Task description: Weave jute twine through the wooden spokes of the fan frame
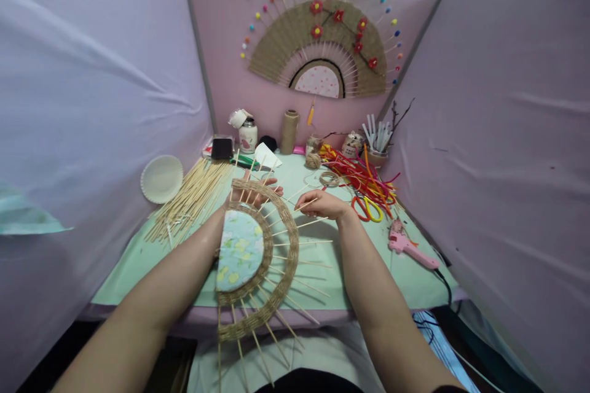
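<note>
A half-finished fan [258, 252] of thin wooden sticks with a woven twine band and a flowered fabric centre [239, 250] is held upright over the table's front edge. My left hand [252, 193] grips its far top from behind, fingers curled round the woven band. My right hand [318, 202] pinches something thin at the sticks on the fan's right side, probably the twine strand; what is between the fingertips is too small to make out.
A bundle of loose sticks [193, 199] lies left, beside a white paper plate [161, 179]. Red and orange scissors [367, 207], red strips [359, 175], twine coils [328, 179] and a pink glue gun [408, 245] lie right. A finished fan [322, 43] hangs on the back wall.
</note>
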A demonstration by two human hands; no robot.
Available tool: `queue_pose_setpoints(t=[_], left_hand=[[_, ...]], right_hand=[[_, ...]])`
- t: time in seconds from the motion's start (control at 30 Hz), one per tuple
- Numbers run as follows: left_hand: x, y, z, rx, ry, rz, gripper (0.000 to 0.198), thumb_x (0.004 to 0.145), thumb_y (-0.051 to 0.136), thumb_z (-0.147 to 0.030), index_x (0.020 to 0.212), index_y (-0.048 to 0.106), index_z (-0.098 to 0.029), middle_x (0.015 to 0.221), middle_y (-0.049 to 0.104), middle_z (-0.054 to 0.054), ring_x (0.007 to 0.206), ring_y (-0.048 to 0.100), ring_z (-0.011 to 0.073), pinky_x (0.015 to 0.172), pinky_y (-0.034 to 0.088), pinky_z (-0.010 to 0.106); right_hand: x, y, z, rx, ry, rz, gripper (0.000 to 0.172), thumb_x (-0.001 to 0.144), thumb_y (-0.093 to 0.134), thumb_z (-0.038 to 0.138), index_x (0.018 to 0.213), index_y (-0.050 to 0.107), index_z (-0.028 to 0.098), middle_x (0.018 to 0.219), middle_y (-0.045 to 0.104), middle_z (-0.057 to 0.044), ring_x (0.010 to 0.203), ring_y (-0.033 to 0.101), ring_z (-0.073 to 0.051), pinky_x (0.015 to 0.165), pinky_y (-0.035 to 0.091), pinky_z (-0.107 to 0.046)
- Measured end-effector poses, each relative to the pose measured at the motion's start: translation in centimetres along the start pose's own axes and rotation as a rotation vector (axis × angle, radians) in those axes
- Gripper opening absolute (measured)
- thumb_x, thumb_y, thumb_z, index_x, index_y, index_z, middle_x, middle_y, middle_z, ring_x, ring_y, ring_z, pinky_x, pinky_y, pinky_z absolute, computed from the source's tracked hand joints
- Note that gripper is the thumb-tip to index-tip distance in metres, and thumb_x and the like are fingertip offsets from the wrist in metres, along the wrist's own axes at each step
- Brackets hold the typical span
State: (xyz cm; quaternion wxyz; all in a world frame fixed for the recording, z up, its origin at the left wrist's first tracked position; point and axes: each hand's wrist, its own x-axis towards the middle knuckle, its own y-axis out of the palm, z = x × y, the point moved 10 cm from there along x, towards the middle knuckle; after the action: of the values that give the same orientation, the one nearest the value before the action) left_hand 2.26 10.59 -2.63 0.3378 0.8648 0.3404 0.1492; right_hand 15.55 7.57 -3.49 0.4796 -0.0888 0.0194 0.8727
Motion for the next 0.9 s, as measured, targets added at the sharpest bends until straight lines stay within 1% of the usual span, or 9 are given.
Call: queue_pose_setpoints(t=[0.07, 0.13, 0.2, 0.27, 0.4, 0.53, 0.67, 0.73, 0.9], left_hand=[[0.1, -0.3, 1.0, -0.033, -0.092, -0.029, 0.057, 0.093, 0.032, -0.051, 0.118, 0.054, -0.005, 0.107, 0.068, 0.020, 0.108, 0.059, 0.0319, 0.085, 0.045, 0.038], [0.1, -0.3, 1.3, -0.061, -0.133, -0.032, 0.058, 0.093, 0.029, -0.051, 0.121, 0.052, -0.006, 0.110, 0.067, 0.020, 0.112, 0.057, 0.0327, 0.080, 0.046, 0.036], [0.1, -0.3, 1.1, -0.068, -0.120, -0.032, 0.060, 0.093, 0.029, -0.053, 0.123, 0.051, -0.006, 0.112, 0.066, 0.020, 0.116, 0.053, 0.0334, 0.079, 0.045, 0.035], [0.0, -0.5, 0.7, -0.059, -0.091, -0.060, 0.061, 0.091, 0.033, -0.055, 0.121, 0.053, -0.005, 0.110, 0.067, 0.020, 0.118, 0.051, 0.0337, 0.085, 0.044, 0.037], [-0.5, -0.5, 0.2, -0.033, -0.054, -0.142, 0.056, 0.092, 0.035, -0.053, 0.112, 0.058, -0.007, 0.104, 0.069, 0.016, 0.116, 0.054, 0.0297, 0.090, 0.044, 0.035], [-0.6, -0.6, 0.2, -0.025, -0.073, -0.164, 0.053, 0.091, 0.037, -0.052, 0.109, 0.061, -0.009, 0.103, 0.070, 0.015, 0.113, 0.057, 0.0286, 0.078, 0.049, 0.031], [-0.2, -1.4, 0.5, -0.021, -0.104, -0.160, 0.055, 0.084, 0.047, -0.058, 0.107, 0.063, -0.010, 0.106, 0.069, 0.017, 0.109, 0.060, 0.0292, 0.063, 0.049, 0.028], [0.0, -1.6, 0.6, -0.008, -0.096, -0.136, 0.057, 0.082, 0.048, -0.059, 0.107, 0.064, -0.010, 0.107, 0.069, 0.017, 0.108, 0.061, 0.0289, 0.066, 0.050, 0.029], [0.2, -1.2, 0.1, 0.044, -0.056, -0.039, 0.063, 0.083, 0.046, -0.063, 0.107, 0.065, -0.008, 0.105, 0.070, 0.017, 0.106, 0.062, 0.0295, 0.090, 0.046, 0.037]], right_hand=[[-0.1, -0.1, -0.1, -0.013, 0.000, 0.012, 0.023, 0.059, 0.076, 0.027, 0.077, 0.070, 0.013, 0.057, 0.057, 0.002, 0.049, 0.046, -0.007, 0.043, 0.024, -0.019], [-0.1, -0.4, -0.3, -0.015, -0.003, 0.006, 0.024, 0.060, 0.076, 0.028, 0.078, 0.069, 0.013, 0.057, 0.056, 0.002, 0.050, 0.045, -0.007, 0.044, 0.025, -0.019], [-0.2, -1.1, -0.4, 0.017, -0.019, -0.026, 0.025, 0.063, 0.076, 0.032, 0.079, 0.069, 0.013, 0.057, 0.054, 0.002, 0.050, 0.044, -0.007, 0.046, 0.026, -0.020], [-0.3, -2.2, -0.1, 0.085, -0.059, -0.088, 0.027, 0.065, 0.076, 0.036, 0.075, 0.066, 0.014, 0.056, 0.051, 0.003, 0.050, 0.042, -0.006, 0.047, 0.027, -0.020], [-1.0, -4.2, 0.7, 0.221, -0.140, -0.212, 0.036, 0.066, 0.076, 0.046, 0.067, 0.057, 0.016, 0.051, 0.038, 0.007, 0.046, 0.030, -0.005, 0.046, 0.021, -0.020], [-1.9, -4.7, 1.0, 0.221, -0.162, -0.258, 0.040, 0.067, 0.073, 0.053, 0.067, 0.056, 0.017, 0.047, 0.034, 0.007, 0.044, 0.024, -0.006, 0.045, 0.015, -0.022], [-3.2, -4.5, 0.5, 0.186, -0.147, -0.296, 0.042, 0.069, 0.070, 0.056, 0.070, 0.058, 0.016, 0.047, 0.037, 0.007, 0.043, 0.025, -0.006, 0.045, 0.014, -0.023], [-3.6, -4.1, -0.1, 0.170, -0.116, -0.293, 0.043, 0.069, 0.069, 0.057, 0.070, 0.059, 0.015, 0.048, 0.038, 0.006, 0.044, 0.028, -0.006, 0.045, 0.015, -0.023], [-3.6, -3.7, -1.5, 0.148, -0.028, -0.290, 0.040, 0.066, 0.073, 0.052, 0.069, 0.059, 0.015, 0.050, 0.038, 0.007, 0.044, 0.026, -0.005, 0.044, 0.015, -0.022]])
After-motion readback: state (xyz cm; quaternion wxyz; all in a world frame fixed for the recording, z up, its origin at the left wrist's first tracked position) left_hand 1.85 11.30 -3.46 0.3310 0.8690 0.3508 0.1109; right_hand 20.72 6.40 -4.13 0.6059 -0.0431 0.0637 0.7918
